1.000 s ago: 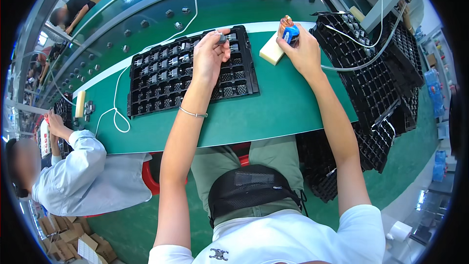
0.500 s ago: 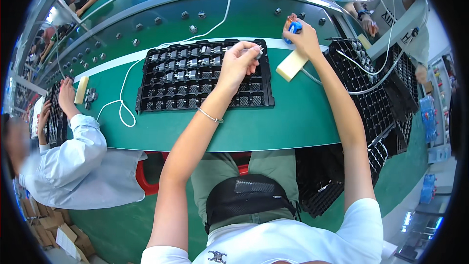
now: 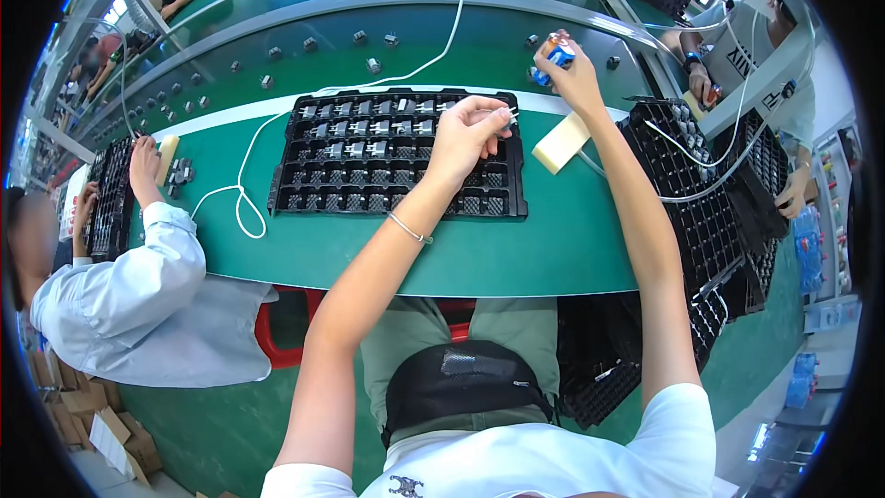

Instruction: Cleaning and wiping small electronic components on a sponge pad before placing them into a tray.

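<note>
A black compartment tray [image 3: 318, 201] lies before me, its upper rows partly filled with small grey plug-like parts [image 3: 353, 148]. Above the tray's right end, my left hand [image 3: 466, 140] pinches a small plug-like part [image 3: 512, 117] with metal prongs sticking out from the fingertips. Most of that part is hidden by the fingers. Farther right, my right hand [image 3: 576, 77] is closed round a small blue tool [image 3: 556, 59] with an orange-brown end; its exact kind is unclear. A pale yellow block [image 3: 560, 143] sits on the green table [image 3: 461, 263] beneath my right wrist.
A white cable [image 3: 241, 175] loops left of the tray. Several small parts [image 3: 373, 65] dot the green surface beyond. Stacked black trays [image 3: 678, 180] and a hose stand at the right. A co-worker [image 3: 138, 286] handles another tray at the left; a metal rail [image 3: 359, 11] crosses behind.
The view has shifted slightly, so the table sits a little lower and farther right. Both my hands keep their grips. At the far right, another person's hand has moved lower.
</note>
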The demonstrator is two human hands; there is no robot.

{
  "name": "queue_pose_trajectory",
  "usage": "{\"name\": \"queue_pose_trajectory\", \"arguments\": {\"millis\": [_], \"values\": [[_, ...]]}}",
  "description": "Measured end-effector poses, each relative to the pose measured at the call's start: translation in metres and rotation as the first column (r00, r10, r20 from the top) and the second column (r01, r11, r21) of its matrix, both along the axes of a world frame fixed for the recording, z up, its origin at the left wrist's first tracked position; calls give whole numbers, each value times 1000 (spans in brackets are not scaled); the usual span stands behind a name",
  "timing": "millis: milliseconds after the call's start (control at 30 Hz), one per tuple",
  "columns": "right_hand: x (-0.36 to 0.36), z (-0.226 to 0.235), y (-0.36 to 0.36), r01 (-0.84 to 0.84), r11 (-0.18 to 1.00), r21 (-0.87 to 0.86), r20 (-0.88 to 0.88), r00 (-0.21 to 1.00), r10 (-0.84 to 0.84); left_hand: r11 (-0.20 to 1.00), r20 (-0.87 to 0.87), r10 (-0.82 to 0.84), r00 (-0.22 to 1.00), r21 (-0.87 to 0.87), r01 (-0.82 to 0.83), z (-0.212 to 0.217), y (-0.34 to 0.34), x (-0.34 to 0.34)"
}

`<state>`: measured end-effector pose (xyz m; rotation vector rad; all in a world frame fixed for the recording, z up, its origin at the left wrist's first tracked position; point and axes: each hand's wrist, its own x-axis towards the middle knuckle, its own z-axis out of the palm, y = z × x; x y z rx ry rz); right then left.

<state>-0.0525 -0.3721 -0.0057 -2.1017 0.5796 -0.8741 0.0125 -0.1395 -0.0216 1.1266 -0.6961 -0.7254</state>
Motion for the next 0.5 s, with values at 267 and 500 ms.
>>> {"name": "queue_pose_trajectory", "arguments": {"millis": [267, 500], "values": [[-104, 10, 107, -311, 765, 563, 247, 947, 203, 998, 90, -65, 994, 8, 64, 15, 5, -38], [-118, -1, 112, -312, 660, 684, 266, 948, 172, 989, 130, -126, 983, 88, 115, 10, 4, -51]]}}
